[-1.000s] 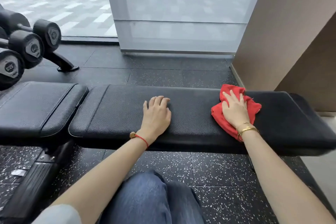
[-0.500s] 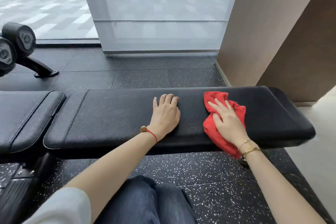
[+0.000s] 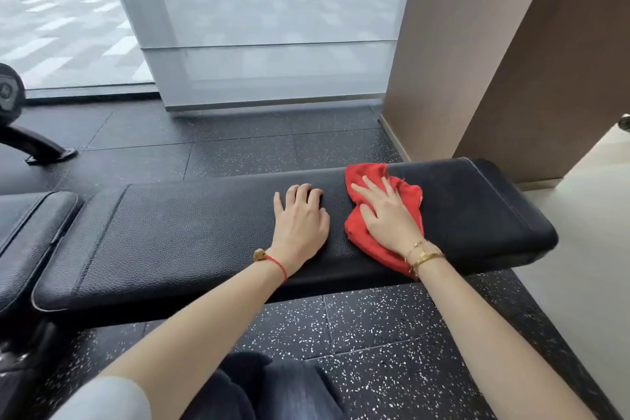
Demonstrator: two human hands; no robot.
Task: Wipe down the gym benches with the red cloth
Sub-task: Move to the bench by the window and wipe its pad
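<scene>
A long black padded gym bench (image 3: 191, 235) runs across the view. The red cloth (image 3: 359, 235) lies crumpled on its right half. My right hand (image 3: 385, 215) presses flat on the cloth with straight, spread fingers. My left hand (image 3: 301, 220) rests palm down on the bare pad just left of the cloth, its fingertips bent a little against the pad. The two hands are nearly side by side.
A second black pad (image 3: 30, 232) adjoins the bench at the left. A dumbbell rack foot (image 3: 41, 147) stands at the far left. A brown wall (image 3: 477, 54) rises behind the bench's right end, glass panels (image 3: 272, 27) behind. My knees (image 3: 272, 389) are below.
My right hand has slid the red cloth leftwards along the bench, closing up to my left hand. The view has shifted right, so the dumbbells have mostly left the frame.
</scene>
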